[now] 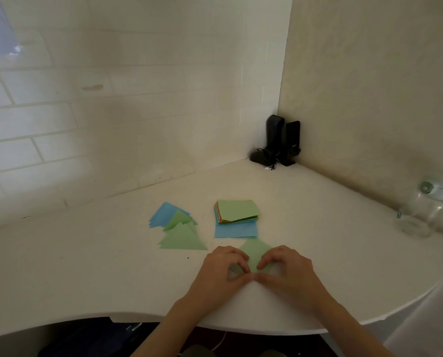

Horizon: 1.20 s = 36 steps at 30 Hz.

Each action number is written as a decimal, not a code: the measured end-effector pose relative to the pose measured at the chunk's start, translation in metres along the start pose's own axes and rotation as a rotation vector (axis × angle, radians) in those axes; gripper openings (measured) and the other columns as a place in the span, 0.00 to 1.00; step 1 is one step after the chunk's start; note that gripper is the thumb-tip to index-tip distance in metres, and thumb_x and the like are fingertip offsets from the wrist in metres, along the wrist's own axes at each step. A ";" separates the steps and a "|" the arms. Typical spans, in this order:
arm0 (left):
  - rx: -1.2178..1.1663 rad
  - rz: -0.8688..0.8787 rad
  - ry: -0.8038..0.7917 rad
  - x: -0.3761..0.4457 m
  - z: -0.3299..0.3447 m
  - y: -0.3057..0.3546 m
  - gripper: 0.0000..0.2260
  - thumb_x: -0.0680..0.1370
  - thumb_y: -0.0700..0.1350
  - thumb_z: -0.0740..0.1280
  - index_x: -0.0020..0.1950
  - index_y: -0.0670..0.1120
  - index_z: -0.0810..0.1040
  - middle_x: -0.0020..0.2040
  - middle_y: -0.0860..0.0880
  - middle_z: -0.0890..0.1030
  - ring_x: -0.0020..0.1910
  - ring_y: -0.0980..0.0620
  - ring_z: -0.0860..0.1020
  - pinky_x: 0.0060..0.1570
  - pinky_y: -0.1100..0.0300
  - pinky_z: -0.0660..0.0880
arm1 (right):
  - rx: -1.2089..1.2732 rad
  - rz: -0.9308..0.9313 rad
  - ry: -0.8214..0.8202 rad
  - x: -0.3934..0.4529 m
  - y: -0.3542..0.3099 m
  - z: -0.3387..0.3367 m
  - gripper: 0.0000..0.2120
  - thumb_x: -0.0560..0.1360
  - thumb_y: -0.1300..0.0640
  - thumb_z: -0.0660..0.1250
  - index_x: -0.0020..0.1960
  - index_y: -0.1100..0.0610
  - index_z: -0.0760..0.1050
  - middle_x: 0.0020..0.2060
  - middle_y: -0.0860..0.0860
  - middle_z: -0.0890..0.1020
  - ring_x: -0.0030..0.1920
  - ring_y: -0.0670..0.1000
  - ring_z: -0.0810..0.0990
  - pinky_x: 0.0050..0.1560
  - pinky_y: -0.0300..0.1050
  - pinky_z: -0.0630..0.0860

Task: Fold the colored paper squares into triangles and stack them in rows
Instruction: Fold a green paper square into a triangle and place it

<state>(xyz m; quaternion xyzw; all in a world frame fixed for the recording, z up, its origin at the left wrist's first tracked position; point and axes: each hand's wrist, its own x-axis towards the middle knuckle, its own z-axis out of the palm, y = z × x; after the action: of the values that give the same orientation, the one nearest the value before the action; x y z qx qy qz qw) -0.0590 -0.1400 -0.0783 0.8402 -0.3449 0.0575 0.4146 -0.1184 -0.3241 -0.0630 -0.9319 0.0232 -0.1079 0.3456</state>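
A green paper square (256, 253) lies on the white counter (112, 266), turned like a diamond. My left hand (220, 273) and my right hand (286, 270) sit side by side on its near half, fingers curled and fingertips pinching its near corner. Behind it stands a stack of unfolded squares (237, 212) with a green sheet on top and a blue sheet (235, 230) sticking out at the front. To the left lie folded triangles: blue ones (163, 215) at the back, green ones (181, 237) in front, overlapping.
A black device with a cable (279, 144) stands in the far corner where the tiled wall meets the side wall. A clear glass jar (418, 215) lies at the right. The counter's curved front edge (215, 324) runs just under my wrists.
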 end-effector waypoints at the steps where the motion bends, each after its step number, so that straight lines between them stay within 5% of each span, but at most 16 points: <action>1: -0.027 -0.038 0.002 0.001 0.000 0.001 0.08 0.67 0.56 0.72 0.40 0.54 0.79 0.48 0.59 0.79 0.51 0.62 0.74 0.51 0.71 0.67 | 0.008 0.035 -0.030 0.003 -0.004 -0.003 0.10 0.61 0.40 0.75 0.37 0.39 0.75 0.46 0.38 0.77 0.51 0.38 0.73 0.61 0.48 0.66; 9: -0.040 -0.252 -0.081 0.013 -0.006 0.005 0.13 0.65 0.43 0.76 0.43 0.57 0.76 0.46 0.58 0.77 0.45 0.61 0.73 0.41 0.77 0.65 | -0.074 0.169 -0.264 0.024 -0.015 -0.013 0.13 0.60 0.45 0.77 0.36 0.36 0.73 0.48 0.40 0.77 0.53 0.43 0.75 0.63 0.49 0.67; 16: -0.107 -0.190 -0.145 0.005 -0.013 -0.004 0.14 0.71 0.39 0.69 0.50 0.57 0.77 0.51 0.58 0.78 0.50 0.63 0.74 0.50 0.74 0.67 | -0.021 0.073 -0.383 0.018 -0.007 -0.020 0.12 0.63 0.45 0.75 0.37 0.28 0.75 0.49 0.39 0.74 0.54 0.41 0.73 0.63 0.47 0.68; 19: -0.145 -0.164 -0.214 0.001 -0.019 -0.001 0.19 0.72 0.35 0.62 0.55 0.56 0.75 0.55 0.56 0.76 0.54 0.63 0.73 0.53 0.73 0.68 | -0.117 0.063 -0.305 0.008 -0.011 -0.016 0.05 0.66 0.39 0.71 0.39 0.32 0.75 0.53 0.39 0.71 0.57 0.40 0.69 0.64 0.44 0.61; 24: -0.094 -0.096 -0.252 0.000 -0.023 0.004 0.22 0.66 0.43 0.63 0.59 0.54 0.74 0.58 0.58 0.75 0.58 0.63 0.71 0.57 0.73 0.65 | -0.193 0.027 -0.149 -0.004 -0.014 0.001 0.06 0.72 0.40 0.64 0.37 0.35 0.70 0.52 0.39 0.69 0.57 0.43 0.65 0.59 0.43 0.54; 31: 0.155 0.109 -0.105 -0.004 -0.015 0.001 0.08 0.71 0.43 0.68 0.49 0.50 0.80 0.48 0.54 0.80 0.46 0.56 0.74 0.47 0.71 0.66 | -0.106 -0.050 -0.272 0.006 -0.008 -0.023 0.09 0.72 0.45 0.68 0.34 0.36 0.73 0.52 0.39 0.73 0.58 0.44 0.69 0.64 0.51 0.64; 36: 0.229 0.152 -0.016 -0.004 -0.008 0.007 0.04 0.73 0.46 0.67 0.44 0.49 0.80 0.45 0.54 0.79 0.45 0.61 0.71 0.45 0.74 0.62 | -0.088 -0.133 -0.159 -0.001 0.001 -0.027 0.05 0.66 0.38 0.65 0.40 0.36 0.72 0.47 0.36 0.77 0.52 0.37 0.74 0.59 0.47 0.71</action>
<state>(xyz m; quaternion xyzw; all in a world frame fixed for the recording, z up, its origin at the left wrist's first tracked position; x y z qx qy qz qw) -0.0648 -0.1349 -0.0700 0.8539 -0.4021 0.1209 0.3074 -0.1251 -0.3418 -0.0441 -0.9513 -0.0613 -0.0549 0.2971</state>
